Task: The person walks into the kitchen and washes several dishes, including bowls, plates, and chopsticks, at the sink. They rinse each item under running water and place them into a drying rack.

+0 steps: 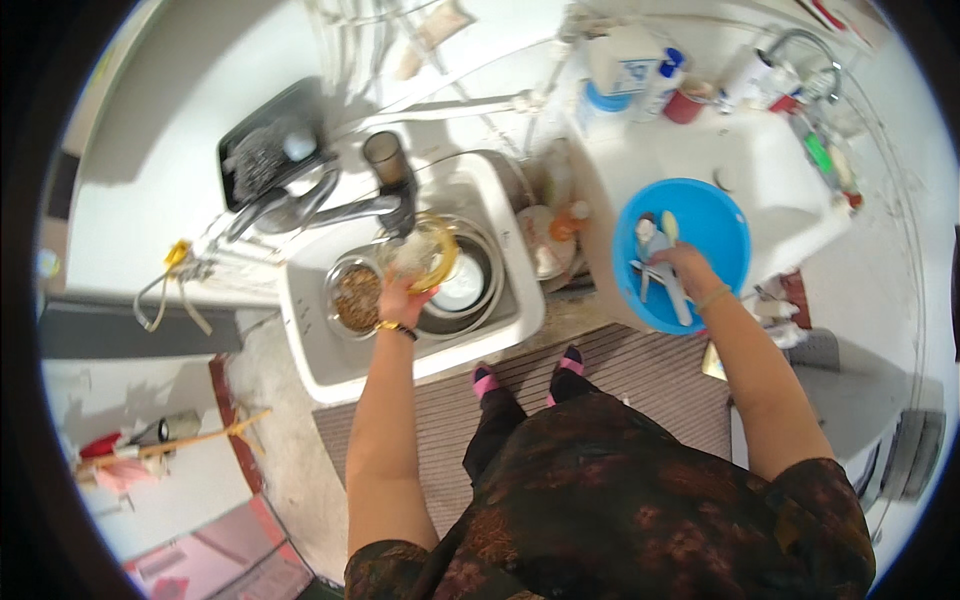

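My left hand grips the rim of an amber glass bowl over the white sink. The bowl is beneath the outlet of a dark tap fitting, and a whitish blur inside it looks like running water. Below and beside it in the sink stand a metal basin with a white dish inside, and a strainer-like bowl of brown bits. My right hand reaches into a blue plastic basin, its fingers at several pale utensils; whether it grips one is unclear.
The blue basin rests over a white washtub with bottles and a red cup along its back. A black tray holding a grey scrubber is behind the tap. Between sink and tub stands an orange-topped pump bottle. A ribbed mat lies underfoot.
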The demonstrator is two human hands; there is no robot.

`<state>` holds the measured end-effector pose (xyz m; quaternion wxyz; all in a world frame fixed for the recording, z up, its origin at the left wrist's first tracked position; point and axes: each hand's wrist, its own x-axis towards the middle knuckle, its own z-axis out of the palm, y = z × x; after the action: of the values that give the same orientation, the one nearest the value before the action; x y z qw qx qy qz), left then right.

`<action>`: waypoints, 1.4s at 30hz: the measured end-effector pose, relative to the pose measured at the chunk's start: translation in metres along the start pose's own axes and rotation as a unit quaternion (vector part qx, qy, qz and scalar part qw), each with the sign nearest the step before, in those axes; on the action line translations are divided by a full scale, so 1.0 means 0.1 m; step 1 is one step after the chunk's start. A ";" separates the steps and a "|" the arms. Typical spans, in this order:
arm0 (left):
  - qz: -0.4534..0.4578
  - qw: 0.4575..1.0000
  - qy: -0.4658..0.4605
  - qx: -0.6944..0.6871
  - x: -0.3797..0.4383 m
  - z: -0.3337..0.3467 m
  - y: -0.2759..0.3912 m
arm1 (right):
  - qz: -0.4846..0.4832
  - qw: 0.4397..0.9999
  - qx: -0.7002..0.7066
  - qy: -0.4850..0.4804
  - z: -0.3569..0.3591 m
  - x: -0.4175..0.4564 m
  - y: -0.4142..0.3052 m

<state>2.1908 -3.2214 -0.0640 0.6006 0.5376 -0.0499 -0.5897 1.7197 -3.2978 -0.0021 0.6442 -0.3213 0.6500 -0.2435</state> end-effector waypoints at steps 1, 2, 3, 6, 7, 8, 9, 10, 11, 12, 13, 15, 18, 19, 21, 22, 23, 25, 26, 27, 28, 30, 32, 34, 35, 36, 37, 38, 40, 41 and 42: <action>-0.011 1.000 -0.012 -0.021 0.03 -0.07 -0.02 | -0.007 1.000 0.011 0.004 0.00 0.04 0.02; -0.015 1.000 0.003 -0.002 0.01 -0.02 -0.02 | -0.012 1.000 0.002 0.027 -0.02 0.04 0.02; -0.018 0.999 0.019 0.019 -0.02 0.04 0.02 | -0.018 0.999 -0.006 0.047 0.01 0.04 0.00; -0.039 0.999 -0.018 0.015 -0.02 -0.02 0.08 | -0.006 0.999 0.038 0.032 -0.06 0.10 -0.09; -0.042 0.999 -0.017 0.020 -0.01 -0.01 0.09 | 0.003 0.998 0.063 0.014 -0.07 0.10 -0.13; -0.045 0.999 -0.015 0.024 -0.01 0.01 0.11 | 0.007 0.992 0.120 0.027 -0.10 0.06 -0.16; -0.047 0.998 -0.011 0.028 -0.03 0.02 0.14 | 0.008 0.987 0.156 0.019 -0.10 0.03 -0.18; -0.060 0.997 -0.011 0.043 -0.07 0.07 0.19 | 0.009 0.981 0.192 0.010 -0.14 -0.01 -0.19; -0.059 0.997 -0.030 0.035 -0.06 0.04 0.20 | 0.009 0.974 0.227 0.002 -0.15 -0.04 -0.21; -0.058 0.997 -0.048 0.029 -0.05 -0.01 0.22 | -0.007 0.968 0.249 0.025 -0.09 -0.13 -0.24; -0.056 0.996 -0.067 0.022 -0.03 -0.05 0.23 | -0.020 0.950 0.312 -0.015 -0.09 -0.15 -0.19; -0.059 0.996 -0.065 0.021 -0.03 -0.11 0.27 | -0.048 0.895 0.433 -0.099 -0.12 -0.19 -0.10; -0.056 0.992 -0.103 0.048 0.02 -0.20 0.31 | -0.035 0.898 0.423 -0.112 -0.19 -0.23 -0.06; -0.049 0.990 -0.116 0.063 0.06 -0.26 0.33 | -0.039 0.904 0.398 -0.150 -0.27 -0.19 0.00; -0.022 0.994 -0.104 0.040 0.04 -0.34 0.33 | -0.077 0.934 0.344 -0.053 -0.03 -0.44 -0.17; -0.028 0.993 -0.103 0.053 0.01 -0.25 0.39 | -0.041 0.927 0.363 -0.090 -0.10 -0.52 -0.17; -0.034 0.992 -0.101 0.062 -0.06 -0.20 0.46 | -0.003 0.917 0.377 -0.128 -0.10 -0.58 -0.18; -0.054 0.994 -0.085 0.038 -0.13 -0.29 0.54 | -0.008 0.933 0.346 -0.101 0.30 -0.91 -0.27; -0.054 0.995 -0.083 0.023 -0.17 -0.35 0.56 | 0.011 0.941 0.322 -0.107 0.54 -1.10 -0.33; -0.055 0.995 -0.083 0.010 -0.21 -0.41 0.58 | 0.030 0.947 0.299 -0.112 0.82 -1.23 -0.34; -0.057 0.995 -0.086 -0.001 -0.25 -0.45 0.60 | 0.061 0.947 0.284 -0.138 1.08 -1.31 -0.29; -0.058 0.994 -0.094 -0.004 -0.33 -0.62 0.66 | 0.164 0.920 0.296 -0.198 1.65 -1.40 -0.23; -0.054 0.995 -0.080 0.030 -0.44 -0.77 0.77 | 0.259 0.870 0.312 -0.280 2.25 -1.36 -0.13; -0.045 0.995 -0.062 0.055 -0.60 -0.92 0.94 | 0.364 0.785 0.356 -0.354 2.75 -1.15 0.01; -0.039 0.995 -0.051 0.070 -0.69 -0.99 1.05 | 0.439 0.707 0.405 -0.378 2.98 -0.99 0.10; -0.028 0.996 -0.042 0.078 -0.78 -1.05 1.18 | 0.447 0.681 0.418 -0.403 3.27 -0.84 0.15; -0.021 0.996 -0.025 0.082 -0.83 -1.17 1.28 | 0.454 0.651 0.430 -0.430 3.59 -0.68 0.20; -0.015 0.996 -0.009 0.085 -0.88 -1.29 1.37 | 0.447 0.659 0.426 -0.429 3.89 -0.52 0.27; 0.004 0.995 0.025 0.093 -1.03 -1.45 1.59 | 0.448 0.645 0.451 -0.425 4.43 -0.34 0.32; 0.009 0.994 0.041 0.106 -1.08 -1.57 1.67 | 0.456 0.623 0.476 -0.421 4.69 -0.29 0.29; 0.017 0.991 0.056 0.118 -1.12 -1.67 1.76 | 0.463 0.601 0.500 -0.418 4.91 -0.23 0.28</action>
<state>2.3885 -3.0865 0.0546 0.5443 0.6364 -0.0943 -0.5384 2.2041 -3.2143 -0.0320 0.9321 0.3282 0.1482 -0.0389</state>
